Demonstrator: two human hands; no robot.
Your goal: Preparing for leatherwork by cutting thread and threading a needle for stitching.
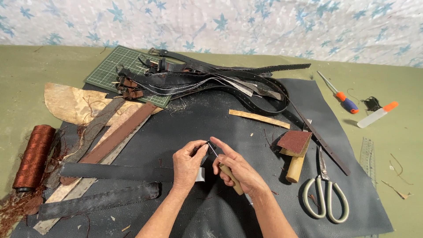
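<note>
One broad sheet of black leather (246, 132) covers the middle of your olive-green bench (26, 75), and nearly everything lies on it or just beside it. Behind it sits a green cutting mat (110, 66) under a tangle of black belts (211, 81). To your left lie long brown and black leather strips (116, 139) and a spool of rust-coloured thread (34, 156). To your right lie pale-handled scissors (324, 194), then a wooden-handled tool (295, 169) with a square of sandpaper (294, 141) resting on it.

Your left hand (188, 165) is closed, pinching the end of a black strap (114, 172) that runs off to your left. Your right hand (238, 169) is closed around a wooden-handled awl (231, 178), its thin metal tip (213, 150) touching the strap end between your fingertips.
</note>
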